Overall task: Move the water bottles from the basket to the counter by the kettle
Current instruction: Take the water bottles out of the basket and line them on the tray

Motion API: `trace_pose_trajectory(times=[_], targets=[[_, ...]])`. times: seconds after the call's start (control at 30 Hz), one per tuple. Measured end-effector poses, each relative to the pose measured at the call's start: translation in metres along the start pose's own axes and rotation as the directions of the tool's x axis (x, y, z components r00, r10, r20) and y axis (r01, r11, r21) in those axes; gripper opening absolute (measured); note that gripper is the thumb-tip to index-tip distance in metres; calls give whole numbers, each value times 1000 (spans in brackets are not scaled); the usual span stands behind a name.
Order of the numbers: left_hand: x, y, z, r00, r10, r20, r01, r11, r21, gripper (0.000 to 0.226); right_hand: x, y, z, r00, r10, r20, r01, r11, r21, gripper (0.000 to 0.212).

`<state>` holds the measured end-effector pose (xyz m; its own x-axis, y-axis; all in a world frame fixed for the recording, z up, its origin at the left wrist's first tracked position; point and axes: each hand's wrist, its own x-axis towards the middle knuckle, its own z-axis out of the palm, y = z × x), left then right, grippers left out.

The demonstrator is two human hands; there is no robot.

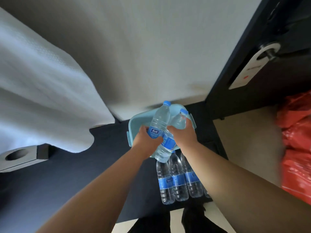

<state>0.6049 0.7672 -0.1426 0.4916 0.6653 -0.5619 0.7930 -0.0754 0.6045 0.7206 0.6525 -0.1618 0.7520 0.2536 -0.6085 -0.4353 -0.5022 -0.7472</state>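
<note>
Blue-capped water bottles come up out of the pale blue basket (134,122), one in each of my hands.

My left hand (146,139) has its grip wrapped closed around the label of one bottle (159,120); my right hand (182,134) is closed the same way on a second bottle (169,145). Both lie with their long axes pointing away from me, caps toward the basket's far rim, and the two cross where my hands meet. Three more bottles (176,180) lie side by side on the dark worktop (67,174) at its near edge, just under my right forearm. No kettle is in view, so I cannot tell which way the carry goes.
</note>
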Motion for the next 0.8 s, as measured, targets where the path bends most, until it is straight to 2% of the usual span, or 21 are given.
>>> trace_pose_trajectory(times=[0.1,0.17,0.27,0.4,0.57,0.8], targets=[[-21,0,9,999,-39,6,39,999,-35,48,-9,5,-13,997,-58,50,59,998,-26,75],[-36,-2,18,997,-76,18,77,996,-34,47,-13,12,-22,994,-69,89,74,996,-57,77],[-56,-12,36,992,-123,33,126,989,-81,43,-19,26,-37,982,-67,179,95,983,-154,79],[-79,-28,61,989,-123,82,137,970,-199,40,-22,44,-53,964,-36,264,92,975,-204,67],[-95,-42,86,985,-144,97,164,953,-254,36,-21,60,-70,949,-9,314,113,943,-314,77],[-107,-60,109,967,-217,130,245,935,-258,42,-20,85,-80,921,36,387,164,866,-472,92]])
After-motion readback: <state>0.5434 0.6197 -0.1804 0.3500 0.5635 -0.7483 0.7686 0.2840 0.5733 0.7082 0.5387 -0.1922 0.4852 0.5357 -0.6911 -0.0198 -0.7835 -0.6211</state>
